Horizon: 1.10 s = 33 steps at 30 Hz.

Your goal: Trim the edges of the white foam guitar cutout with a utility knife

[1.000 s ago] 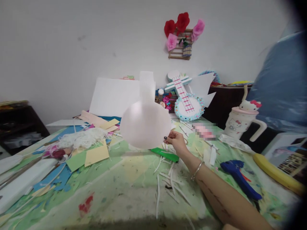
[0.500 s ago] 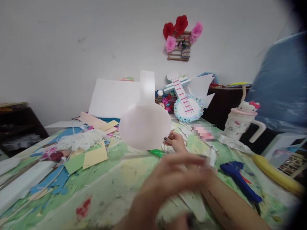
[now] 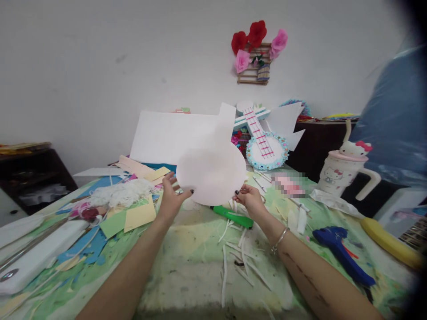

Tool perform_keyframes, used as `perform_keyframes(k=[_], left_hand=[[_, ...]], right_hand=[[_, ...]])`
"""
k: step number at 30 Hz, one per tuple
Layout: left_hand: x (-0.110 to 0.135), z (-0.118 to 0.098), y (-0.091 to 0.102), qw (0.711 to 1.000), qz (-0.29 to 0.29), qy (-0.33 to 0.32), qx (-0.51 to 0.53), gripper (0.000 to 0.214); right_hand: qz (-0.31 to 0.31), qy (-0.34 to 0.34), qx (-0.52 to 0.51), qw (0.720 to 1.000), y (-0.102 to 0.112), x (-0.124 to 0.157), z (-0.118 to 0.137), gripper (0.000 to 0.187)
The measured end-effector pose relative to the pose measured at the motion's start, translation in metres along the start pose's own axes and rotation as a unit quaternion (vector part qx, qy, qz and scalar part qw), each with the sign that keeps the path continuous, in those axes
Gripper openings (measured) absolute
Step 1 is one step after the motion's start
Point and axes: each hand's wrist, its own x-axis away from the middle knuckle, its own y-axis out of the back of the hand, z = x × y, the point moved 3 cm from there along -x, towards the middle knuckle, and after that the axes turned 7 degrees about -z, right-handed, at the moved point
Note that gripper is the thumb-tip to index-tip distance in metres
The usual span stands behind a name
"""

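- Nearest you, white paper strips [image 3: 224, 275] lie loose on the stained table [image 3: 180, 275].
- To the near right, a blue glue gun [image 3: 343, 253] lies beside a yellow curved object [image 3: 387, 240].
- A green-handled tool [image 3: 235, 217] lies on the table just beyond the strips, near your right hand [image 3: 248, 200].
- Your right grip pinches the lower right edge of the white cutout [image 3: 210, 178], thumb in front.
- Your left hand [image 3: 171, 195] holds its lower left edge, thumb on the front and fingers spread at the side.
- The cutout, round with a straight neck, stands upright between your hands, neck leaning slightly right.
- Left of it lie a yellow card [image 3: 140, 216], a green card [image 3: 113, 223] and tangled white string [image 3: 123, 193].
- To the far right stands a lidded cup [image 3: 336, 175].
- Farther back, a white board [image 3: 167, 135] leans on the left; a stringed-instrument craft [image 3: 262, 149] stands on the right.
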Motion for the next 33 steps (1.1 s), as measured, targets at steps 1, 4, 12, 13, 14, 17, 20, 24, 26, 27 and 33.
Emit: perform_keyframes(k=[1, 4, 12, 13, 14, 17, 20, 24, 26, 27, 33], left_hand=[[0.001, 0.004, -0.004, 0.998, 0.036, 0.035, 0.034, 0.075], [0.01, 0.015, -0.014, 0.979, 0.126, 0.103, 0.126, 0.066], [0.014, 0.024, -0.018, 0.964, 0.108, 0.169, 0.174, 0.055], [0.012, 0.024, -0.017, 0.963, 0.102, 0.175, 0.177, 0.052], [0.01, 0.025, -0.016, 0.963, 0.091, 0.18, 0.18, 0.047], [0.002, 0.032, -0.011, 0.962, 0.052, 0.195, 0.186, 0.039], [-0.003, 0.043, -0.009, 0.959, 0.038, 0.217, 0.181, 0.04], [-0.004, 0.056, -0.008, 0.953, 0.048, 0.249, 0.168, 0.039], [-0.004, 0.06, -0.008, 0.951, 0.049, 0.255, 0.168, 0.037], [-0.004, 0.061, -0.007, 0.951, 0.05, 0.254, 0.171, 0.036], [-0.007, 0.065, -0.007, 0.952, 0.072, 0.224, 0.194, 0.037]], right_hand=[[-0.002, -0.008, -0.001, 1.0, 0.0, 0.0, 0.0, 0.022], [-0.006, -0.031, -0.005, 0.999, -0.002, 0.002, -0.001, 0.021], [-0.023, -0.038, -0.011, 0.999, -0.001, 0.004, 0.0, 0.023], [-0.027, -0.036, -0.012, 0.999, 0.0, 0.003, 0.001, 0.024], [-0.03, -0.034, -0.013, 0.999, 0.001, 0.002, 0.001, 0.024], [-0.043, -0.025, -0.014, 0.999, 0.005, -0.002, 0.002, 0.025], [-0.053, -0.012, -0.011, 0.998, 0.008, -0.005, 0.002, 0.027], [-0.054, 0.007, -0.005, 0.999, 0.008, -0.006, 0.002, 0.026], [-0.049, 0.012, -0.003, 0.999, 0.008, -0.006, 0.002, 0.025], [-0.046, 0.013, -0.001, 0.999, 0.008, -0.006, 0.002, 0.025], [-0.026, -0.012, 0.025, 0.999, 0.011, -0.009, -0.004, 0.022]])
